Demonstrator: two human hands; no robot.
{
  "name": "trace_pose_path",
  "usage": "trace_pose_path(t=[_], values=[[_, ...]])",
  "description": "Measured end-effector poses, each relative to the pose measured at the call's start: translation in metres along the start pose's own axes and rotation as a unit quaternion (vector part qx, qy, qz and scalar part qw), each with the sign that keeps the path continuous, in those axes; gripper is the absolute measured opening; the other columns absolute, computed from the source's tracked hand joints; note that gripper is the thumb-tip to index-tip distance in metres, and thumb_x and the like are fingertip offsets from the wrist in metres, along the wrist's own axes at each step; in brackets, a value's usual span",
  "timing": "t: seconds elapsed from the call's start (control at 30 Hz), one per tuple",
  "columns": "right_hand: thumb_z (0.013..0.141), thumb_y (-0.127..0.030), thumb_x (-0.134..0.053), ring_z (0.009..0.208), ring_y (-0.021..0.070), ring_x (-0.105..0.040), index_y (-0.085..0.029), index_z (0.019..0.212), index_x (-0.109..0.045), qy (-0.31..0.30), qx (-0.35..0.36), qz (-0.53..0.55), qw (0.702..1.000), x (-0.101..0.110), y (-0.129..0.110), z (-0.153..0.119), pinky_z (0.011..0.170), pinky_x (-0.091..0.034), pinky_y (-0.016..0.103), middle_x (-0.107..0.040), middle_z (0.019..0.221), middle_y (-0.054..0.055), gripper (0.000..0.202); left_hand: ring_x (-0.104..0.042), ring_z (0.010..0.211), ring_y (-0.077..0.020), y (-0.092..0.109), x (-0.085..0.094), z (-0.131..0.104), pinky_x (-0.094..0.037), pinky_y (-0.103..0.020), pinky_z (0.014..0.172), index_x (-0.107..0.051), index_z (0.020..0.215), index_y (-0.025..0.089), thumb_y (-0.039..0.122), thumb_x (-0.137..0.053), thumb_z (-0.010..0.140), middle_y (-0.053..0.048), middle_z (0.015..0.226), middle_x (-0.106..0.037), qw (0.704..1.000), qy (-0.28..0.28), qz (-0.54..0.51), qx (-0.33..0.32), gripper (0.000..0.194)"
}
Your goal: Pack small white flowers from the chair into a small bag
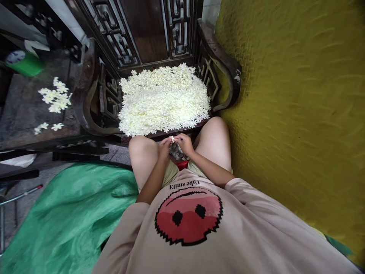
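My left hand and my right hand meet between my knees, fingers pinched together. A small white flower sits at their fingertips, and both hands seem to grip it. Just beyond them, a thick layer of white flowers covers the seat of a dark carved wooden chair. Whatever else the fingers hold is too small to make out.
On the dark side table at the left lie loose white flowers and a green roll. Green cloth spreads at the lower left. A yellow textured surface rises along the right.
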State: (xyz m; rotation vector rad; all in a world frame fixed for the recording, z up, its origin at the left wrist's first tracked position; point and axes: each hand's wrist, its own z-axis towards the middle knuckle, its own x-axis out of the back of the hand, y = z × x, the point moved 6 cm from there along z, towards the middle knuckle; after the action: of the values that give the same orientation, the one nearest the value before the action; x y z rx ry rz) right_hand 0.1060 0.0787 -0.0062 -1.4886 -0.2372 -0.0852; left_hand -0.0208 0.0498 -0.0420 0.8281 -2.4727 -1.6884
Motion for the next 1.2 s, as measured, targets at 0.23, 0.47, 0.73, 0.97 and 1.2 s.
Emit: trace_pose_path(t=[0.23, 0.47, 0.73, 0.97, 1.2], values=[[0.078, -0.031, -0.062, 0.069, 0.0144, -0.055, -0.018, 0.075, -0.07, -0.004, -0.019, 0.015, 1.0, 0.0, 0.0, 0.001, 0.068, -0.043, 0.027, -0.065, 0.076, 0.004, 0.016, -0.058, 0.063, -0.0071, -0.009, -0.005, 0.0, -0.043, -0.019, 0.062, -0.064, 0.078, 0.016, 0.032, -0.077, 0.061, 0.0, 0.072, -0.066, 0.987, -0.045, -0.105, 0.115, 0.027], [0.074, -0.032, -0.064, 0.07, 0.0145, -0.057, -0.017, 0.073, -0.07, 0.008, -0.055, 0.056, 0.997, 0.001, 0.007, 0.001, 0.069, -0.043, 0.027, -0.066, 0.077, 0.004, 0.015, -0.057, 0.062, -0.0073, -0.012, -0.005, 0.002, -0.044, -0.02, 0.064, -0.062, 0.078, 0.016, 0.029, -0.074, 0.064, 0.0, 0.07, -0.064, 0.99, -0.042, -0.081, 0.109, 0.023], [0.07, -0.04, -0.067, 0.061, 0.0128, -0.058, -0.018, 0.067, -0.066, -0.039, -0.182, 0.157, 0.97, -0.013, 0.019, -0.002, 0.058, -0.043, 0.023, -0.066, 0.066, 0.001, 0.023, -0.053, 0.064, -0.013, -0.001, 0.004, 0.001, -0.041, -0.027, 0.067, -0.059, 0.07, 0.017, 0.026, -0.061, 0.073, -0.001, 0.066, -0.059, 0.989, 0.036, 0.144, -0.017, 0.01], [0.059, -0.041, -0.075, 0.052, 0.0096, -0.057, -0.017, 0.066, -0.066, -0.046, -0.265, 0.217, 0.938, -0.017, 0.022, -0.007, 0.049, -0.039, 0.019, -0.065, 0.061, -0.001, 0.027, -0.049, 0.073, -0.0169, 0.019, 0.0, -0.009, -0.038, -0.028, 0.073, -0.057, 0.069, 0.02, 0.024, -0.059, 0.073, -0.003, 0.074, -0.056, 0.942, 0.029, 0.292, -0.165, 0.006], [0.058, -0.037, -0.078, 0.054, 0.0083, -0.057, -0.016, 0.07, -0.067, -0.032, -0.31, 0.317, 0.896, -0.024, 0.029, -0.008, 0.053, -0.043, 0.019, -0.065, 0.061, -0.001, 0.027, -0.048, 0.06, -0.0128, 0.004, 0.002, 0.0, -0.037, -0.025, 0.063, -0.055, 0.067, 0.019, 0.024, -0.056, 0.075, 0.002, 0.06, -0.053, 0.98, 0.045, 0.181, -0.066, 0.009]])
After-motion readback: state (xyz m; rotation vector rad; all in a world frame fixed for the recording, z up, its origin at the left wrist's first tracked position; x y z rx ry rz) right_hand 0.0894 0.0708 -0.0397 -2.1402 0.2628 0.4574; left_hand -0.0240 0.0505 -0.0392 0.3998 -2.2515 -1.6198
